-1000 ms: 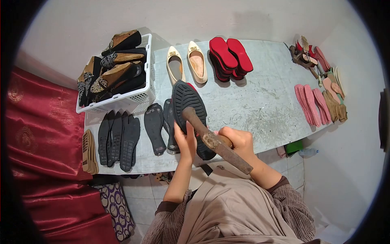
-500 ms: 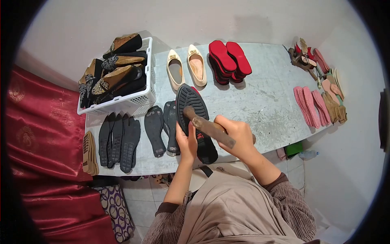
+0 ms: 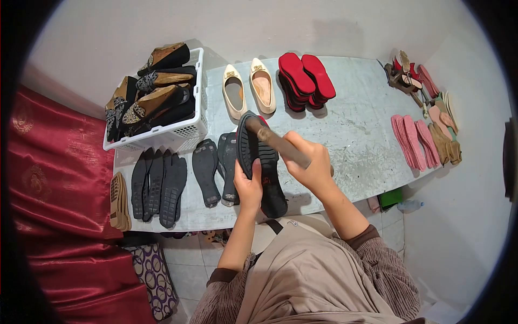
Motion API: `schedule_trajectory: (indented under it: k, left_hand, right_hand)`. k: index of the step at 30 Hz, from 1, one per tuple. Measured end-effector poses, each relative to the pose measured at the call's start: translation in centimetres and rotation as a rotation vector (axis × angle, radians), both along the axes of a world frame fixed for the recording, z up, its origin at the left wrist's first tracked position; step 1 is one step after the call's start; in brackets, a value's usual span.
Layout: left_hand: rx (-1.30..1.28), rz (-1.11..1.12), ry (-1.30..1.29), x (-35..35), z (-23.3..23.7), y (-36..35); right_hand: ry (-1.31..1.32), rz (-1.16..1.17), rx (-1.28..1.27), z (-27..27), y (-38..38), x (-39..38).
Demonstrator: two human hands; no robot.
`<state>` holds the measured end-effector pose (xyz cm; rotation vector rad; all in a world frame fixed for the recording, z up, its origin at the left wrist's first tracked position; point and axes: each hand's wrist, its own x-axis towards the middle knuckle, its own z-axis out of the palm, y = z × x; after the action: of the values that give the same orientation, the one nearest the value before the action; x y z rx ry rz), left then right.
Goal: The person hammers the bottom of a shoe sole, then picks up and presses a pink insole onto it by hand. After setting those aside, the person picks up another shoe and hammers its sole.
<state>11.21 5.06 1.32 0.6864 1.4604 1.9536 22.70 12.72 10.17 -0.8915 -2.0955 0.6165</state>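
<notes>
My left hand (image 3: 249, 188) is closed around the middle of a black shoe sole (image 3: 274, 195), its thumb on the ridged tread. The sole is tilted over the near edge of the table, with a bit of red showing behind its upper right edge. In my right hand (image 3: 312, 164) is a hammer (image 3: 280, 147), gripped near its head, most of the handle hidden by my fingers. The hammer's round end overlaps the top of the sole. Just left of my left hand lie several loose black soles (image 3: 205, 171), one partly behind it.
A white basket (image 3: 200, 102) of black shoes on wooden lasts stands at back left. Cream flats (image 3: 234, 100) and stacked red-topped soles (image 3: 297, 73) are at the back. Pink insoles (image 3: 406, 141) and tools (image 3: 402, 75) lie right; more black soles (image 3: 171, 197) and tan soles (image 3: 120, 202) left.
The hammer has moved up toward the top end of the sole, my right hand rising with it. The sole has tilted slightly in my left hand.
</notes>
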Motion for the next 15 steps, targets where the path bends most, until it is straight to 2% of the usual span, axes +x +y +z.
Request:
schedule_trajectory:
  k: [1, 3, 5, 8, 11, 13, 15]
  left_hand:
    - [0.002, -0.003, 0.001, 0.0, 0.2, 0.0]
    - [-0.018, 0.030, 0.201, -0.1, 0.6, -0.1]
    - [-0.031, 0.028, 0.200, -0.5, 0.4, -0.3]
    - [-0.078, 0.033, 0.203, -0.8, -0.8, -0.3]
    - [-0.125, 0.064, 0.231, -1.1, -1.2, -0.4]
    - [-0.140, 0.040, 0.260, -1.2, -0.5, -0.6]
    - [-0.168, 0.082, 0.311, -0.8, 0.7, -0.3]
  right_hand:
    - [0.001, -0.003, 0.002, -0.3, -0.2, 0.2]
    - [0.056, 0.017, 0.013, -1.5, -0.8, 0.4]
    - [0.104, 0.057, -0.003, -2.3, -1.4, 0.5]
    - [-0.125, 0.135, -0.014, -0.6, -2.1, 1.3]
    - [-0.010, 0.179, -0.039, -1.8, -2.9, 1.6]
    - [-0.022, 0.195, -0.109, -1.8, -3.2, 1.8]
    - [-0.179, 0.180, -0.044, -1.1, -3.5, 2.1]
